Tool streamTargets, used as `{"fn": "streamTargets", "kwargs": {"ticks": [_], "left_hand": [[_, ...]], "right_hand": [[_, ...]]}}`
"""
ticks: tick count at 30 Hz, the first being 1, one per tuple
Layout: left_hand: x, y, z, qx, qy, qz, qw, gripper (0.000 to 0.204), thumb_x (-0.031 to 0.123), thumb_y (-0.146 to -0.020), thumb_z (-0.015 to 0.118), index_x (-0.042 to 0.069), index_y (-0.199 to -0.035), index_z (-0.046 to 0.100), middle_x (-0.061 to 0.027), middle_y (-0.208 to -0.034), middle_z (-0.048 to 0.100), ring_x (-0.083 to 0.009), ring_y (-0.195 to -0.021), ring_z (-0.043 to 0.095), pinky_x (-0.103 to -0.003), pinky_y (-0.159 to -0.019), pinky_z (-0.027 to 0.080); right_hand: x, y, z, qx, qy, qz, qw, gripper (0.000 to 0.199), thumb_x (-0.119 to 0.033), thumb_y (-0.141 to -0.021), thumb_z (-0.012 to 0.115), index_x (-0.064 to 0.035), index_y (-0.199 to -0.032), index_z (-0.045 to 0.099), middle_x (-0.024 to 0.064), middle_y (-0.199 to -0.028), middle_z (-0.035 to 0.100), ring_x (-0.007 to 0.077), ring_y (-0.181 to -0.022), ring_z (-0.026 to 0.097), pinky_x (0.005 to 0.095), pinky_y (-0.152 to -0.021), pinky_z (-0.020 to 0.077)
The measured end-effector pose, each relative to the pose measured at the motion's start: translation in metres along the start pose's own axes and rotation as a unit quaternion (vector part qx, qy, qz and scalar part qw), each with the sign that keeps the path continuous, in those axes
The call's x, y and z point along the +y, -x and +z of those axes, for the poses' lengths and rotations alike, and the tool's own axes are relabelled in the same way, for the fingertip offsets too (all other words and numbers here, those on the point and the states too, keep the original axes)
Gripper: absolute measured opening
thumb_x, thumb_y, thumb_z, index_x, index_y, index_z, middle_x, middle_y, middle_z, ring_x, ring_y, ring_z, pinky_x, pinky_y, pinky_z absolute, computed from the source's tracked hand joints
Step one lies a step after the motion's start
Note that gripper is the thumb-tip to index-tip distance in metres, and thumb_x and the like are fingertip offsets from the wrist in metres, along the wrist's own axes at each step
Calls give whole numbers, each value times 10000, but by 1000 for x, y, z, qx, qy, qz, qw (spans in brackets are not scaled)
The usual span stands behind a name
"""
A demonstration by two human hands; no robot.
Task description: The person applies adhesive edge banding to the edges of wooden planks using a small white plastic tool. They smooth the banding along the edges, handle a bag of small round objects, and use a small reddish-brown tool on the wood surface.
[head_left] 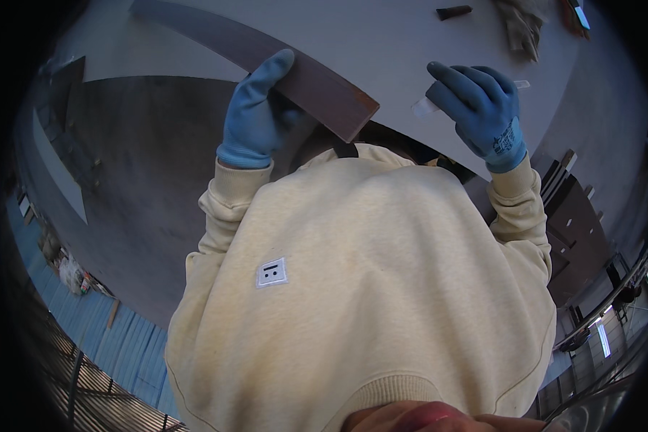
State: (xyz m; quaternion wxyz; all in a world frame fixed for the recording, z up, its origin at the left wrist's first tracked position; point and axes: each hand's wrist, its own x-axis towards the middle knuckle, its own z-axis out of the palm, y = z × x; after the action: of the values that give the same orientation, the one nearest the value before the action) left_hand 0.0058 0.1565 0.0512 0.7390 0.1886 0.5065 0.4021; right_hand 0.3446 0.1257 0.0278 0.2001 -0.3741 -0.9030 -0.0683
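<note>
A long, narrow brown board (309, 81) runs from the far left to just in front of my chest, its near end showing a worn, lighter edge. My left hand (258, 108), in a blue work glove, grips it near this end. The thumb lies over the upper face, and the other fingers are partly hidden below. Raised to the right, apart from the board, my gloved right hand (479, 108) is closed around a flat, pale scraper (424, 108). Its blade points toward the board, and a clear handle end sticks out behind the fingers.
Beyond my hands lies a wide grey work surface (367, 36). On it are a short dark piece (453, 12) and a crumpled tan cloth or glove (522, 27), with an orange-red item (576, 18) at the far right. Brown panels (574, 230) stand at my right.
</note>
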Motion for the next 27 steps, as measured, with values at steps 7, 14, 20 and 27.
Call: {"fn": "streamTargets", "kwargs": {"ticks": [7, 14, 20, 27], "left_hand": [[-3, -4, 1, 11, -21, -3, 1000, 263, 417, -984, 795, 161, -1041, 769, -20, -890, 733, -97, -642, 639, -228, -470, 418], [-10, -9, -8, 1, 29, -33, 999, 317, 256, -982, 800, 54, -1204, 696, -91, -1122, 733, -221, -1086, 724, -362, -980, 616], [-12, -11, -13, -13, 45, -41, 998, 286, 251, -987, 793, 68, -1186, 697, -84, -1098, 718, -217, -1046, 716, -362, -958, 615], [-7, -4, -3, 20, -18, -7, 1000, 216, 391, -986, 791, 180, -1030, 771, -2, -879, 719, -78, -646, 616, -222, -477, 406]], "right_hand": [[4, -27, 7, 99, -50, -18, 994, 378, -85, -793, 746, -149, -1166, 749, 33, -1334, 760, 199, -1066, 711, 368, -879, 580], [6, -74, 10, 85, -39, -103, 990, 388, -184, -869, 756, -220, -1255, 741, 13, -1374, 719, 193, -1080, 690, 369, -893, 578], [-7, -83, 6, 54, 19, -131, 990, 350, -186, -811, 774, -207, -1160, 754, -5, -1361, 721, 188, -1109, 670, 401, -981, 553], [28, -56, -12, 16, 29, -103, 994, 299, -181, -809, 781, -207, -1106, 760, -11, -1380, 725, 176, -1084, 709, 353, -892, 600]]}}
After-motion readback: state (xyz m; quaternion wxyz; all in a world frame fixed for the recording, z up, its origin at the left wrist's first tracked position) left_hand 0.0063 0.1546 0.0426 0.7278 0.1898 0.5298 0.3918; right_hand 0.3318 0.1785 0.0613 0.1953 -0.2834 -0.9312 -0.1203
